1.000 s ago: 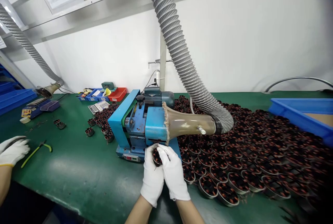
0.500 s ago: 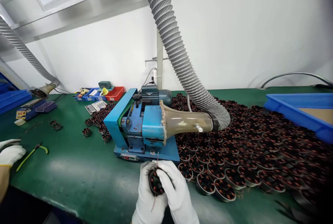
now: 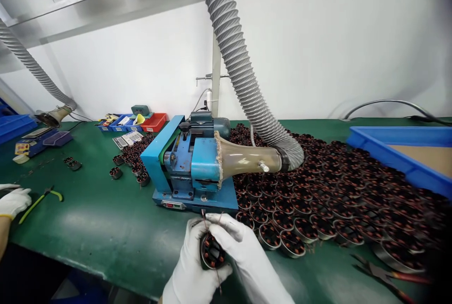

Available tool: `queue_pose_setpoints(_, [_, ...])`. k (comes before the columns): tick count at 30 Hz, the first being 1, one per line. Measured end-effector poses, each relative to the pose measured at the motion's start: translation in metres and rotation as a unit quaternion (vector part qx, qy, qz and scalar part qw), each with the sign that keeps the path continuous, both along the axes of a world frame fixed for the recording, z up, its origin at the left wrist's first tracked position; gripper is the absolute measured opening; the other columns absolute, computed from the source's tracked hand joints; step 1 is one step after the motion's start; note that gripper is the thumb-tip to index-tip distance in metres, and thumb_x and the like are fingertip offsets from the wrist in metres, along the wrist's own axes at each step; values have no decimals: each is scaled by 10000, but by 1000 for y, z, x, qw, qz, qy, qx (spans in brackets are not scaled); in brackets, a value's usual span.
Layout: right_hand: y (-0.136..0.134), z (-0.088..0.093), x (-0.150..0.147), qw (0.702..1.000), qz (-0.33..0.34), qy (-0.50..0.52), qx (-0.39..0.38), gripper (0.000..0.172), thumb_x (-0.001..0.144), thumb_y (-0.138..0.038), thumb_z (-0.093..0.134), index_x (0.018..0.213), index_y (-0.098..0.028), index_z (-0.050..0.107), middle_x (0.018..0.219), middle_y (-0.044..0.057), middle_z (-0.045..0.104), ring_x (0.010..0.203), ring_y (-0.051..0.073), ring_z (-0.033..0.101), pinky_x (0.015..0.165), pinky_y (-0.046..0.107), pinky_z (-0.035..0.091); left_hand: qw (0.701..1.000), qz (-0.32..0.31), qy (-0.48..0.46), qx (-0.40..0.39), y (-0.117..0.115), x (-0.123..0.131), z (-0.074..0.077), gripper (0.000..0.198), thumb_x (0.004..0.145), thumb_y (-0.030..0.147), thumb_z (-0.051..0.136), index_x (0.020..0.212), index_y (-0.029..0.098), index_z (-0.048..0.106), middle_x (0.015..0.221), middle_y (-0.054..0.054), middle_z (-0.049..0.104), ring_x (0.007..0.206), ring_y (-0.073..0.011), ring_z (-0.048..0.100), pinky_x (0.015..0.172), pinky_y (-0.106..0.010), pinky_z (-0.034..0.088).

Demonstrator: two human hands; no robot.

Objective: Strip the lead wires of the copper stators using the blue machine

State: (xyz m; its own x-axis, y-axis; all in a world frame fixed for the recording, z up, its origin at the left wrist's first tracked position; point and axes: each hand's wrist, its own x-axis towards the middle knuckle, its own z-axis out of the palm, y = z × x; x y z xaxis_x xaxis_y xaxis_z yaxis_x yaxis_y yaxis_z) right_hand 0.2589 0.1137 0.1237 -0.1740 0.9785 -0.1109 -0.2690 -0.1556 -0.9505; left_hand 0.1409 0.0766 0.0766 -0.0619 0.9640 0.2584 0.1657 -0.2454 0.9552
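A round motor stator [image 3: 213,251], with a dark core and copper windings, sits tilted in my gloved left hand [image 3: 192,261]. My left fingers wrap its rim, and thin wire leads stick out above and below it. At the stator's upper edge my gloved right hand [image 3: 235,240] pinches around a thin lead, thumb and forefinger close together. The exact contact is partly hidden by the fingers. Just beyond both hands stands a blue belt-driven machine [image 3: 206,163] with a flared suction nozzle [image 3: 247,158] against its side.
Many similar stators [image 3: 293,243] crowd the table's right side. Red-handled pliers [image 3: 381,276] lie at the near right, beside a blue tray [image 3: 388,144] farther back. A grey hose [image 3: 236,50] hangs overhead. At left are another person's gloved hand [image 3: 16,202] and green-handled cutters [image 3: 40,203].
My right thumb and fingers have moved from inside the stator's opening to its upper edge by the lead. The stator is turned more toward me, and the view has shifted slightly right.
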Motion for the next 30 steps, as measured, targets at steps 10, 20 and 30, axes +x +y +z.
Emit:
queue_pose_setpoints(10, [26, -5, 8, 974, -211, 62, 48, 253, 657, -381, 738, 821, -189, 740, 734, 52, 712, 625, 168, 613, 605, 296, 519, 995, 86, -41, -38, 0, 10, 2, 531, 493, 66, 760, 983, 220, 623, 1074, -57, 590, 994, -245, 597, 927, -359, 477])
queue_pose_setpoints(20, [35, -33, -29, 963, -152, -149, 164, 183, 763, -282, 619, 890, -196, 720, 972, 98, 718, 910, 248, 659, 874, 418, 516, 962, 206, -166, -63, 60, 32, -7, 371, 623, 181, 707, 981, 194, 609, 1033, -80, 687, 965, -222, 646, 900, -345, 490])
queue_pose_setpoints(30, [59, -39, -27, 960, -170, -129, 183, 165, 761, -259, 604, 842, -196, 732, 914, 90, 726, 873, 242, 664, 850, 424, 521, 963, 191, -183, -52, 80, 33, 1, 375, 607, 147, 723, 961, 194, 610, 1018, -68, 692, 964, -213, 650, 913, -359, 483])
